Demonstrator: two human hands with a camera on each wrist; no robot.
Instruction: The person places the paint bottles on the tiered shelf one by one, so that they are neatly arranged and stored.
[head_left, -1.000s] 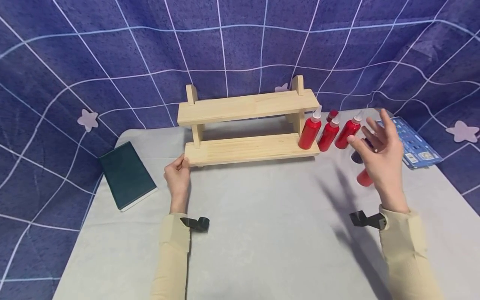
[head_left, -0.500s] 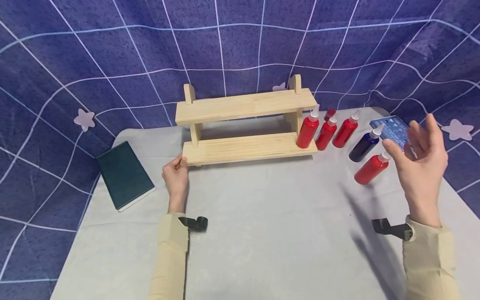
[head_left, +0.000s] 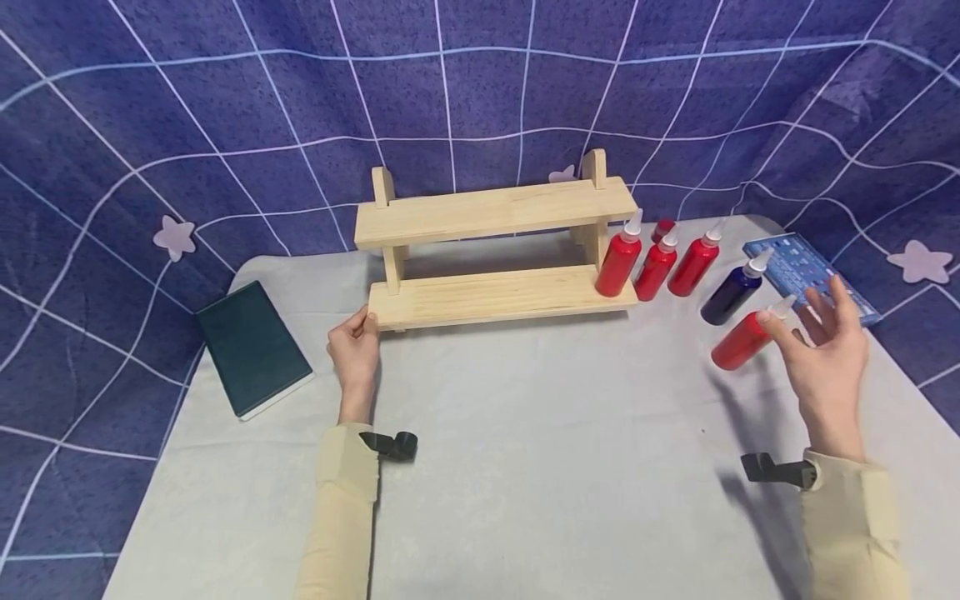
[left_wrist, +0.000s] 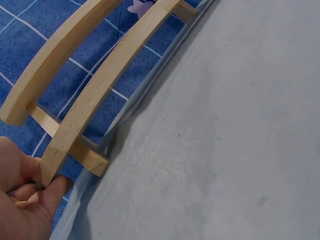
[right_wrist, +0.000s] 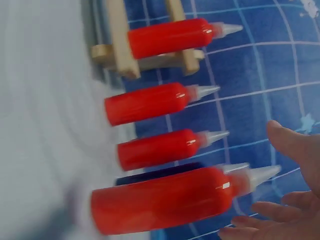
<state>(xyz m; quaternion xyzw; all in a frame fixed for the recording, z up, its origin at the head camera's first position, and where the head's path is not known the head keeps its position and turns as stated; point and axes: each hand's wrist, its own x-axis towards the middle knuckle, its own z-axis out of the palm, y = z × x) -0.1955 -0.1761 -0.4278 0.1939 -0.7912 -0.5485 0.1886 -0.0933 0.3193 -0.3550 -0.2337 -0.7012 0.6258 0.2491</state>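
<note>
My left hand pinches the left end of the lower board of a two-tier wooden shelf; the left wrist view shows thumb and fingers on that board end. A red squeeze bottle with a pointed nozzle stands on the board's right end. My right hand is beside the front red bottle, fingers spread. In the right wrist view, a gap shows between its fingers and that bottle's nozzle. Behind it stands a dark blue bottle.
Two more red bottles stand right of the shelf, one nearer and one farther right. A red cap shows behind them. A blue printed flat pack lies at the right, a dark green book-like slab at the left. A patterned curtain hangs behind.
My right hand has moved right, uncovering the blue and front red bottles, then slightly back left toward the red bottle's nozzle. My left hand keeps its hold on the shelf.
</note>
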